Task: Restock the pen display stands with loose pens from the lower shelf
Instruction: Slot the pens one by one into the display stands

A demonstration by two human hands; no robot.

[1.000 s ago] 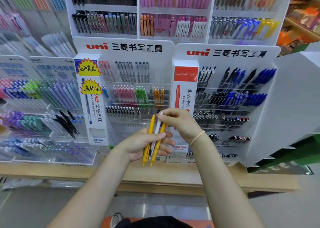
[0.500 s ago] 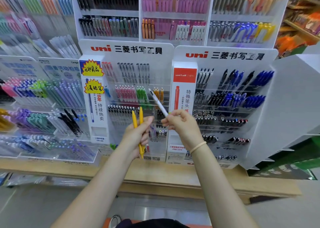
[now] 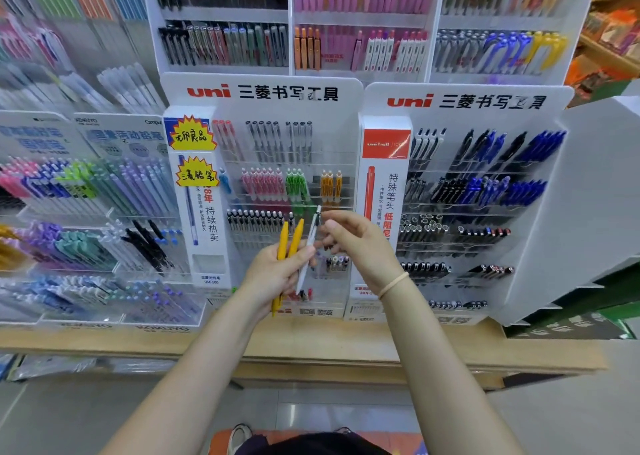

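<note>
My left hand (image 3: 273, 274) grips two yellow pens (image 3: 289, 240) upright in front of the left uni display stand (image 3: 349, 115). My right hand (image 3: 360, 246) pinches the upper end of a white pen (image 3: 309, 243), which stands almost vertical with its lower half lying against my left hand's thumb and fingers. Both hands are close together below the stand's row of orange-yellow pens (image 3: 330, 186). To the right is a second uni display stand (image 3: 561, 115) with black and blue pens.
A wooden shelf (image 3: 311, 343) carries the stands. More clear pen racks (image 3: 86, 212) stand at the left, taller racks (image 3: 291, 14) behind. A white side panel (image 3: 588, 195) juts out at the right. Packets lie on the lower shelf (image 3: 52, 364) at the left.
My right hand has swung the white pen from pointing up-left to nearly vertical and brought it against my left hand. One second ago all three pens were together in my left hand.
</note>
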